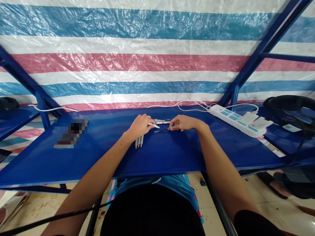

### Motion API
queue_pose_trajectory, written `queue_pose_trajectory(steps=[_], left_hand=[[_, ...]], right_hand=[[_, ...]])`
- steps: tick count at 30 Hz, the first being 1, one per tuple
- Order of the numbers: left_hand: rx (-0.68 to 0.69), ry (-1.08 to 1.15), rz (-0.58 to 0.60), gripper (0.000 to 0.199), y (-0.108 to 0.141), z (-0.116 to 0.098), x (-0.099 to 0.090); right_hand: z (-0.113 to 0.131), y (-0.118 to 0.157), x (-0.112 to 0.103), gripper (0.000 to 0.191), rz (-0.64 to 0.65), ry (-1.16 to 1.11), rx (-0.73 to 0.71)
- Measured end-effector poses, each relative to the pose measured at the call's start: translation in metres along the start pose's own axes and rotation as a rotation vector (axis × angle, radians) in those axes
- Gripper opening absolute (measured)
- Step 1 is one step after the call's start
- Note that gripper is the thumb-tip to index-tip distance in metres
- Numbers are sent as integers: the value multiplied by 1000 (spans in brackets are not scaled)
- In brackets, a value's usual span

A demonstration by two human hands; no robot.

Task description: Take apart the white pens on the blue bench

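At the left of the blue metal worktop [49, 157], a pixelated dark object [71, 132] is lying near the back edge, too blurred to identify. The left hand [140, 126] is resting near the middle of the worktop, its fingers curled closed around a white pen [154, 125], whose narrow end is sticking out to the right. Just below that hand, three white pens [139, 141] are lying side by side, their tips pointing toward the front edge. Between the hands and slightly farther back, more white pens [161, 121] are lying roughly parallel, with the right hand's fingertips [172, 123] close beside them. The right hand [184, 123] is pinching a slim dark rod [161, 130], which is pointing left toward the white pen without touching it. Farther right, a white power strip [236, 119] is lying along the back edge with white plugs [257, 123] seated in it and a white cable [192, 101] looping behind. A coil of black cable [287, 103] is sitting beyond the right corner.
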State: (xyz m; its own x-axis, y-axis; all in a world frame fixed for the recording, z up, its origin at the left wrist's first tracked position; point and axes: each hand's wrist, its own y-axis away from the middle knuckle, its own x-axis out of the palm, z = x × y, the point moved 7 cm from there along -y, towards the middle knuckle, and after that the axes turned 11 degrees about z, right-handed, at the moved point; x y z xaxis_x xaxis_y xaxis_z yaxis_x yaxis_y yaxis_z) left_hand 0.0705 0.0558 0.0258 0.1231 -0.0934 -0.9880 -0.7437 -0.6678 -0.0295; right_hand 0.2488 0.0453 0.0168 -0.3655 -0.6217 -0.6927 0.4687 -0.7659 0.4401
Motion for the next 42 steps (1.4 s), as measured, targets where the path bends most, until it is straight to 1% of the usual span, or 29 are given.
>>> queue_pose_trajectory(steps=[6, 11, 17, 23, 27, 34, 42], left_hand=[[-15, -12, -21, 21, 0, 0, -3], [-50, 15, -51, 20, 1, 4, -6], [-74, 13, -59, 20, 1, 7, -7], [-38, 32, -74, 21, 2, 2, -9], [-3, 50, -35, 21, 1, 0, -5], [94, -29, -14, 23, -1, -8, 2], [28, -82, 3, 21, 0, -9, 1]], right_hand=[[0, 2, 0, 28, 10, 9, 20], [2, 2, 0, 26, 7, 21, 22], [1, 1, 0, 30, -2, 18, 23], [0, 2, 0, 33, 5, 29, 18], [0, 2, 0, 30, 10, 32, 23], [1, 2, 1, 26, 8, -1, 21], [0, 1, 1, 26, 8, 4, 16]])
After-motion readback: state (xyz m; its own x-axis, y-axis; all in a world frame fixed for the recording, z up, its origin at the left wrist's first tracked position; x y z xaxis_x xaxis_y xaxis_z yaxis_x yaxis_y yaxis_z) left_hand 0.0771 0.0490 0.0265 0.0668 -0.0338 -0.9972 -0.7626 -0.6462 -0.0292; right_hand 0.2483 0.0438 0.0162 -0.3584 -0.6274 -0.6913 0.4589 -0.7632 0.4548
